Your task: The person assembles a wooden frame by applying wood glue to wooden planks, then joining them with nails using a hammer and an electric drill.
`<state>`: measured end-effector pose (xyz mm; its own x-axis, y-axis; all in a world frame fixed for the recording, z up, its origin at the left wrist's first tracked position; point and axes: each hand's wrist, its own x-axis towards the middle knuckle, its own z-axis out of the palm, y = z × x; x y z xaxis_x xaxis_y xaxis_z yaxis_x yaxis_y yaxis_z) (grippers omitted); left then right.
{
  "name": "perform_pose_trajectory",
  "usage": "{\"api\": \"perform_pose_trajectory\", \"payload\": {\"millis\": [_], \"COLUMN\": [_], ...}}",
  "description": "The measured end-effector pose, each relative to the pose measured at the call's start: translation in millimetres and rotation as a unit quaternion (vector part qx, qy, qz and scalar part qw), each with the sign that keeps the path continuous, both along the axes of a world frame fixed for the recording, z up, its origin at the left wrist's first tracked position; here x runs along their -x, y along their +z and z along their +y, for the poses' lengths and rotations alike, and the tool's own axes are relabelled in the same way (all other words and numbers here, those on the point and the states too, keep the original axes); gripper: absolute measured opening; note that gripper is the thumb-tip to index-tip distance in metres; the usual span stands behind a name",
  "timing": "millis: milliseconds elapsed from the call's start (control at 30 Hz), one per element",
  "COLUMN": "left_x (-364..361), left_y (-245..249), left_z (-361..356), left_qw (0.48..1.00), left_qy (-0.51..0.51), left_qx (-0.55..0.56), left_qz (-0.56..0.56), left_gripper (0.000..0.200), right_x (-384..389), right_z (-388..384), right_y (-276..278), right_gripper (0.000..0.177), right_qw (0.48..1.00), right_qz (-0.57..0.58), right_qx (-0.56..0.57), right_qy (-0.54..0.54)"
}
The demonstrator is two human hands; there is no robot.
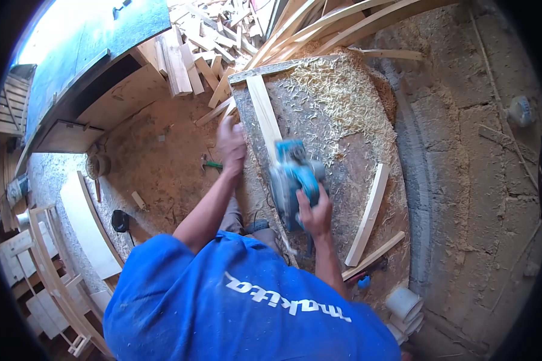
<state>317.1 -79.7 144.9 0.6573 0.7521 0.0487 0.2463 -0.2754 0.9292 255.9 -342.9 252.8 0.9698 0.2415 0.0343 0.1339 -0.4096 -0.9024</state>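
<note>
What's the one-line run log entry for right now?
right hand: gripping teal power tool | tool: over wooden strip on workbench | left hand: blurred, beside bench edge, grip unclear | shavings: bench's far end

One table (349, 198) carries one planer (301, 183), three strips (263, 114) (one by its left edge, two by its right) and one blue piece (364, 281); one hammer (212, 164) lies on the floor (156, 159).

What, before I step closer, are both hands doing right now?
Left hand: blurred, near the board; open or closed can't be told.
Right hand: closed on the teal planer.
</note>
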Motion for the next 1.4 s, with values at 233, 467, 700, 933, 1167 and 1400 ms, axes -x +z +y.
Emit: {"api": "perform_pose_trajectory", "payload": {"millis": [233,467,700,933,1167,1400], "left_x": [-52.7,-9.2,-18.5,-31.8,-27.7,27.6], "left_y": [-10.6,-53.1,-51.9,-32.6,-33.6,-62.3], "left_z": [-98.6,-73.1,-54.5,-0.2,10.0,68.0], "left_qw": [0.947,0.984,0.971,0.923,0.924,0.941], "left_qy": [-0.099,-0.112,-0.134,-0.183,-0.193,-0.098], "left_qx": [-0.219,-0.129,-0.180,-0.323,-0.319,-0.317], "left_qz": [0.211,0.047,0.079,0.102,0.082,0.075], "left_gripper": [0.092,0.071,0.056,0.052,0.052,0.053], "right_x": [122.0,159.5,152.1,141.0,80.4,6.0], "right_z": [-91.2,-109.0,-91.9,-83.2,-23.5,31.2], "right_y": [15.5,5.2,25.0,19.4,17.8,21.5], "right_gripper": [0.029,0.033,0.043,0.042,0.037,0.037], "right_qw": [0.995,0.994,0.992,0.987,0.997,0.995], "right_qz": [0.043,0.058,0.083,0.116,0.034,0.008], "right_qx": [0.050,0.036,0.090,0.111,0.075,0.082], "right_qy": [-0.073,-0.082,-0.028,0.021,0.014,0.048]}}
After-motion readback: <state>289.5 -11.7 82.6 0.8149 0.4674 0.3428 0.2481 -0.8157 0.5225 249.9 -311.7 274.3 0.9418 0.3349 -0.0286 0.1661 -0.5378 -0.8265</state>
